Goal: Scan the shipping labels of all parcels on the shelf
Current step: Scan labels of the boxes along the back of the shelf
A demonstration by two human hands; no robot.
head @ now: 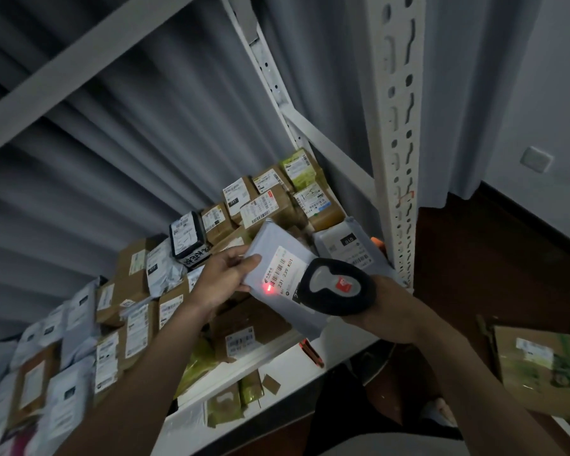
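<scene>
Parcels (pixel 119 311) lay crowded on the white metal shelf (pixel 277 353), filling the view from eight o'clock toward one o'clock: grey poly mailers (pixel 69 327) at the far left, brown cartons with white labels in the middle, and a black box (pixel 187 240) standing tilted behind them. Toward the centre, the left hand (pixel 222 278) gripped a grey mailer bag (pixel 278 255) by its left edge, thumb curled over the top face, holding it raised above the stacked cartons. Its shipping label (pixel 285 274) faced up, with a barcode and the printed figures "231 239 K01"; a red scanner dot (pixel 268 288) glowed on the label's lower left corner. Just beside it, at four o'clock from the bag, the right hand (pixel 392 311) clasped a black and grey barcode scanner (pixel 338 289), its head overlapping the label's right end. Behind, more brown and green cartons (pixel 297 189) were stacked against a slotted upright post (pixel 397 143). At four o'clock, well apart from the shelf, a brown and green carton (pixel 537 370) lay on the dark floor.
</scene>
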